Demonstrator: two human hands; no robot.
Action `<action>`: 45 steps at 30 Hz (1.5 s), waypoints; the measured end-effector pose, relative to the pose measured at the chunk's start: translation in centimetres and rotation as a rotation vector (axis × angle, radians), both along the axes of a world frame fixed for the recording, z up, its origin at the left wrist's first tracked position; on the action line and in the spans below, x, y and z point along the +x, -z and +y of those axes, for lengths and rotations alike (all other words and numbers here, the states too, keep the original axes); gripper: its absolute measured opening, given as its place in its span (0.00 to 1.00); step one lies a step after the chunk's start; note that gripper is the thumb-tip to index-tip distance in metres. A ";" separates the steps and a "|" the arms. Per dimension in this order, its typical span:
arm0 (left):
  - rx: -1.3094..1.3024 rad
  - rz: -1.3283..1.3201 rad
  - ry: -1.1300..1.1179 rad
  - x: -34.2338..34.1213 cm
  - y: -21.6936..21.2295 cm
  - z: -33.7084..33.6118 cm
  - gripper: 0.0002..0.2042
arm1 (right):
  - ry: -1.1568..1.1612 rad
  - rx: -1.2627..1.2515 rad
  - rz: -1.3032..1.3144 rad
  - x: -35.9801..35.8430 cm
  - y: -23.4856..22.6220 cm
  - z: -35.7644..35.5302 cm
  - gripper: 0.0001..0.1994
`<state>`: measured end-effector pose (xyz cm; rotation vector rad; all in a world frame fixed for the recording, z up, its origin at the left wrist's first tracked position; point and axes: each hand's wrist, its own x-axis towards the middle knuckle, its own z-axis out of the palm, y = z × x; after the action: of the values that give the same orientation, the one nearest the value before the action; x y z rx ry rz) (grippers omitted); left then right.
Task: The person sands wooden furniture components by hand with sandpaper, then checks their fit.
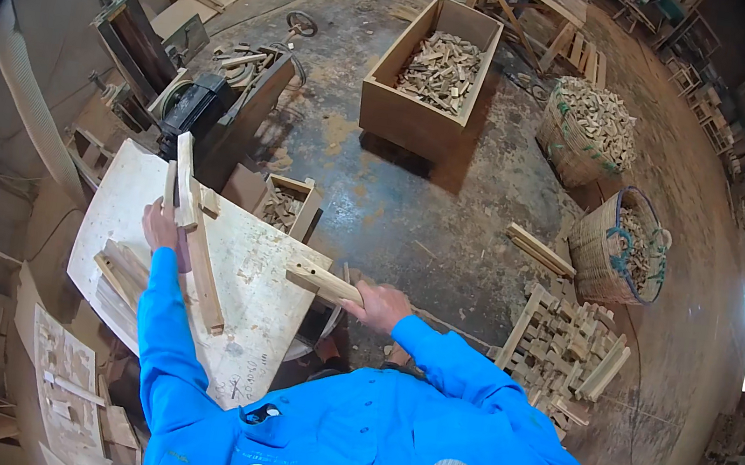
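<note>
My right hand [379,308] is closed round one end of a pale wooden bar [321,278] with small dark holes. The bar's other end reaches over the right edge of a white, worn board [256,297]. At the board's far left, my left hand [162,225] grips a narrow wooden strip [172,184]; its fingertips are partly hidden. Against that strip stands a curved wooden piece [186,180]. A longer wooden bar [204,281] lies just right of my left forearm. More wooden pieces [118,274] rest on the board left of that forearm.
A machine with a dark motor [193,107] stands beyond the board. Past it on the floor is a large wooden box [407,115] of offcuts. Two woven baskets [596,252] [558,144] hold more offcuts. Stacked wooden parts [564,347] lie at right; a small box [304,214] adjoins the board.
</note>
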<state>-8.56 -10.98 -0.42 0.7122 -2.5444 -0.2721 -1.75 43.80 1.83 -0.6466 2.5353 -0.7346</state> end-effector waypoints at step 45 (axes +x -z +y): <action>0.568 0.007 -0.348 -7.3 -3.0 -5.6 0.18 | -0.007 0.005 -0.008 -2.9 -0.7 -7.9 0.22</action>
<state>-15.87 -16.59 2.57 1.3352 -2.2835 -0.8869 -4.66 35.92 2.53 -0.6487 2.5257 -0.7270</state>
